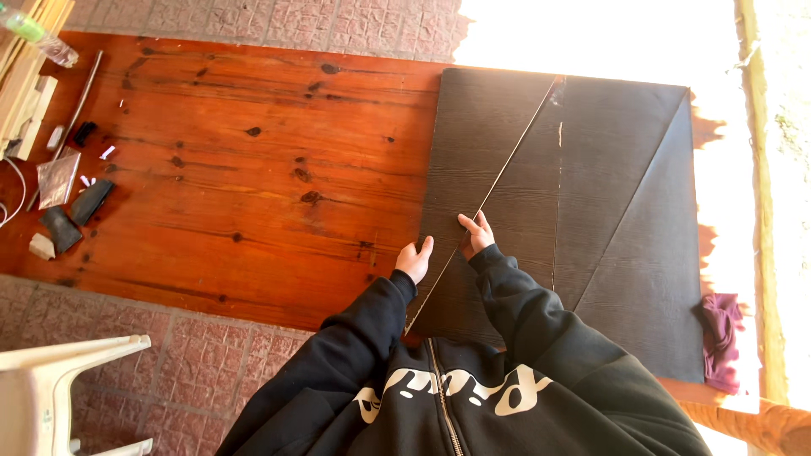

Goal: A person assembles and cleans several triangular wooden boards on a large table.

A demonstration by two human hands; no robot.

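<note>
While both hands (448,247) press it, dark panel (473,194) runs lengthwise away.

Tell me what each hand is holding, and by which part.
Both hands are on the dark wood-grain panel: left hand on its near left edge, right hand on its long diagonal edge. Whether either truly grips it cannot be told.

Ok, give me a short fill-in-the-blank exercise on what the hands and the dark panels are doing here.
1. Both hands rest on dark panels that lie on a reddish ____ board.
2. The right hand sits beside a pale ____ line that runs across the dark panels.
3. The left hand lies at the panels' ____ edge.
4. A ____ cloth lies at the panels' right corner.

Missing words: wooden; diagonal; left; purple
</note>
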